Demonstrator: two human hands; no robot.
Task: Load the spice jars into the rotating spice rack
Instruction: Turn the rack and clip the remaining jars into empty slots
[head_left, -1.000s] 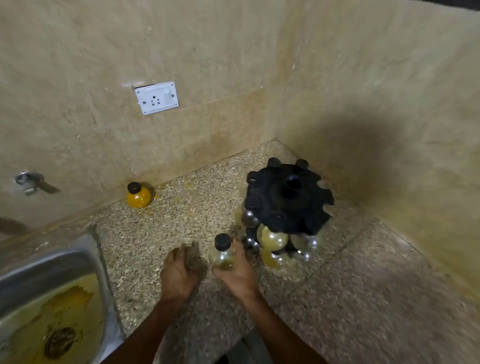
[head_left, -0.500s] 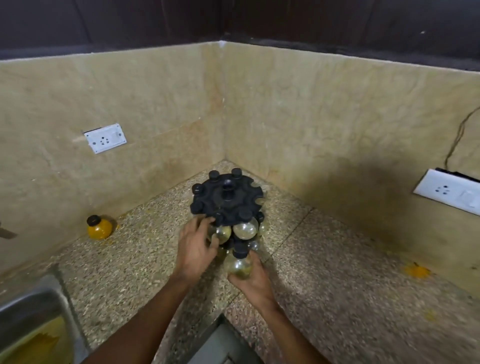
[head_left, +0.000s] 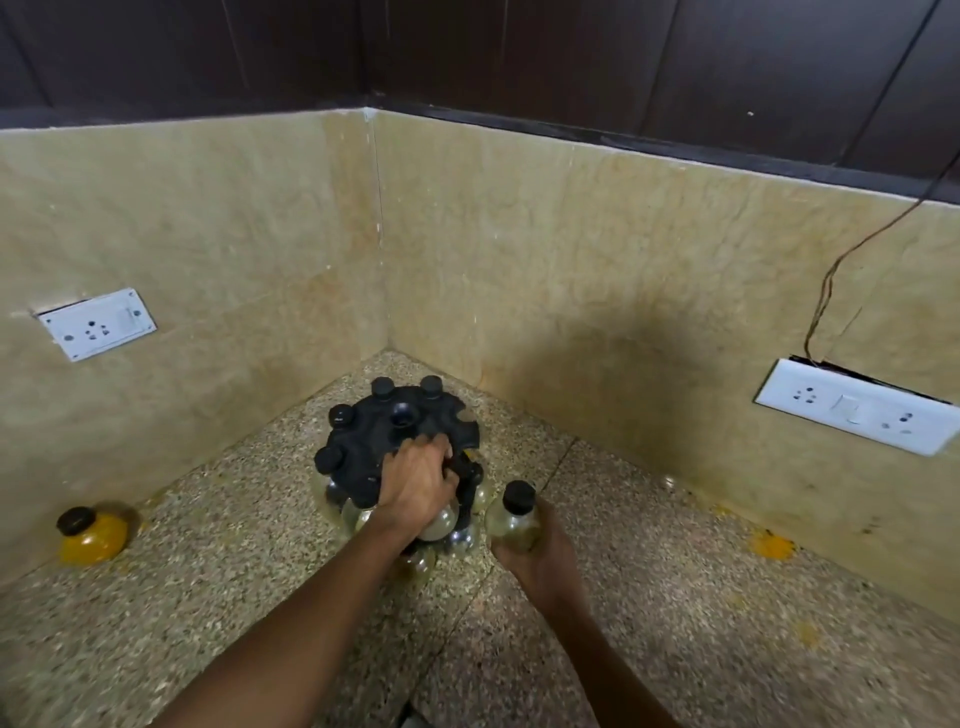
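Note:
The black rotating spice rack (head_left: 363, 441) stands in the corner of the speckled counter, with several round clear jars hanging from its slotted top disc. My left hand (head_left: 415, 480) lies on the front right rim of that disc, fingers curled over the edge. My right hand (head_left: 540, 564) holds a clear black-capped spice jar (head_left: 511, 522) with yellowish contents, upright, just right of the rack and apart from it. A yellow-filled jar (head_left: 91, 535) with a black cap sits alone by the left wall.
Beige tiled walls close the corner behind the rack. A white socket (head_left: 96, 325) is on the left wall, and a switch plate (head_left: 852, 408) with a loose wire is on the right wall. Yellow stains (head_left: 771, 545) mark the counter at right.
My left hand has moved from the rack's front left up onto its top disc at the right. The right hand with its jar has shifted right of the rack. The view has tilted up.

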